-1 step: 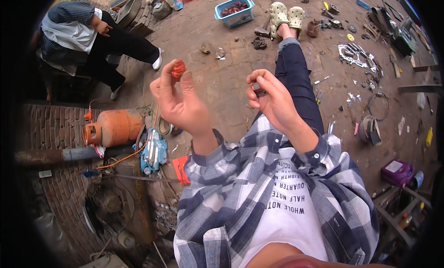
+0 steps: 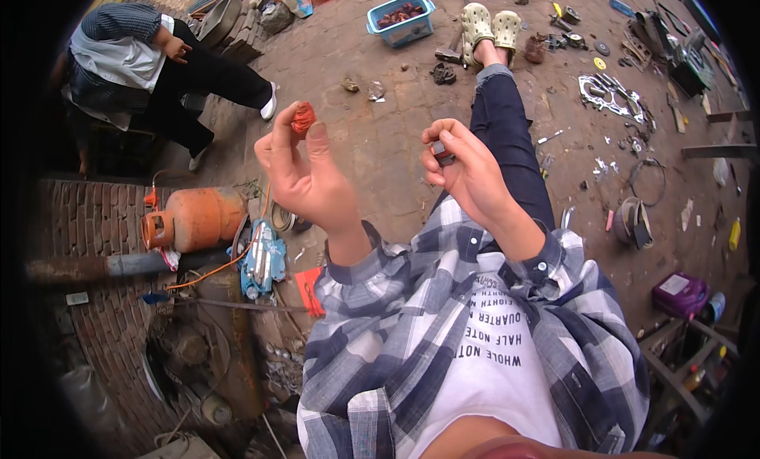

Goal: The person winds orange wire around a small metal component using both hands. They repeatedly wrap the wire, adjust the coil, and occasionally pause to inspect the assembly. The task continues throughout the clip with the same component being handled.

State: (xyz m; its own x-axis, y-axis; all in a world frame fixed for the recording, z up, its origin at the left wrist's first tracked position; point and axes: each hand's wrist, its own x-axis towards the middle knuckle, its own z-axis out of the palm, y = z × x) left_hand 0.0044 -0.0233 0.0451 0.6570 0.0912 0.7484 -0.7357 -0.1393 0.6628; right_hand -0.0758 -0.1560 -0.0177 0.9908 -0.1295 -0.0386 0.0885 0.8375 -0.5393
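My left hand [image 2: 305, 174] is raised in front of me, pinching a small, rounded, wrinkled red thing [image 2: 302, 118] between thumb and fingertips. To its right, level with my lap, my right hand [image 2: 471, 166] is closed around a small dark grey block [image 2: 441, 151] with a squared end; the fingers hide most of it. The two hands are apart. Beyond them, near my feet, a light-blue plastic basket [image 2: 402, 33] on the ground contains several dark reddish-brown pieces [image 2: 400, 15].
A hammer [image 2: 450, 55] lies beside my clogs [image 2: 476, 27]. On the left are an orange gas cylinder [image 2: 207, 220] and a person [image 2: 134, 55]. Metal parts, including a flat gasket [image 2: 609, 97], lie scattered at right, with a purple jug [image 2: 679, 294] nearer me.
My left hand has shifted very slightly to the left with the wrinkled red thing still pinched. The right hand looks unmoved.
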